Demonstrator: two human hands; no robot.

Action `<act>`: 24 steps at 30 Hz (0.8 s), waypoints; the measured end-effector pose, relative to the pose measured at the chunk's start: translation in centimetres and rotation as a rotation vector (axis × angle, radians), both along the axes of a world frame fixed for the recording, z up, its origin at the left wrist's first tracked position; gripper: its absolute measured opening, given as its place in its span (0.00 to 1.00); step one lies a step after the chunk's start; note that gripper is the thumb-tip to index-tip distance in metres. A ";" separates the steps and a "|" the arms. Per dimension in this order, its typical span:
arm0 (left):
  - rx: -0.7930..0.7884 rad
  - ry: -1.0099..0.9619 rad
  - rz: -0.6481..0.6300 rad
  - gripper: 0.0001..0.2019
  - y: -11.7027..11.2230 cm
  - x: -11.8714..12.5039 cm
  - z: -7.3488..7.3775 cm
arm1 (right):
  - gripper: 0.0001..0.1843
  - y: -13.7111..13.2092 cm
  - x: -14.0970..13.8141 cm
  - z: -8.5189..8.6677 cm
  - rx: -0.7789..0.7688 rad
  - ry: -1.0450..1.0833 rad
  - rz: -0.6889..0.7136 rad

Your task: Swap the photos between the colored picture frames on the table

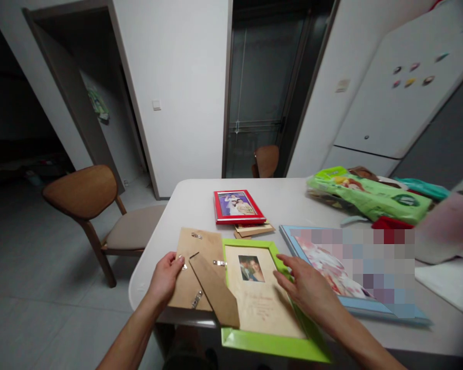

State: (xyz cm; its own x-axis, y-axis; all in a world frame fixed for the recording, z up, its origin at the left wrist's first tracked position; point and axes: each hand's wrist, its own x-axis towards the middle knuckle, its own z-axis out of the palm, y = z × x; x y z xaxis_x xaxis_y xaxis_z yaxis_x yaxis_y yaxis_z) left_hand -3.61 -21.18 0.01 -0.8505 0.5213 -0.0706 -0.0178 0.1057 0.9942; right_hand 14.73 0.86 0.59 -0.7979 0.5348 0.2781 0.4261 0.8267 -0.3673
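A lime-green picture frame point(270, 345) lies on the white table point(193, 205), with a small photo on a tan mat inside it. My right hand point(308, 288) rests flat on the frame's right side, fingers stretched out. My left hand point(165, 277) grips the left edge of the brown backing board point(196, 257), thumb on top. The board lies beside the frame, and its fold-out stand point(216, 290) points toward me over the frame's left edge.
A red framed photo point(237, 206) sits on a small stack of boards further back. A blue frame point(355, 303) lies to the right, with green packets point(366, 198) behind it. A wooden chair point(100, 216) stands left of the table.
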 end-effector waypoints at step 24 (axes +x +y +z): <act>-0.150 0.541 -0.252 0.36 10.2 9.7 4.1 | 0.41 -0.4 -0.5 4.7 -1.266 0.522 -0.030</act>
State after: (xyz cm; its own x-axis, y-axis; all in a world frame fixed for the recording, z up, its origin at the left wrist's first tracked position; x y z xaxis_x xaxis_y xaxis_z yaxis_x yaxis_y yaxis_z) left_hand 6.10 -11.03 4.15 -0.6382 0.7287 0.2484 0.5292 0.1809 0.8290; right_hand 14.22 0.42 5.30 -0.7358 0.6610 -0.1473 0.0179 -0.1984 -0.9800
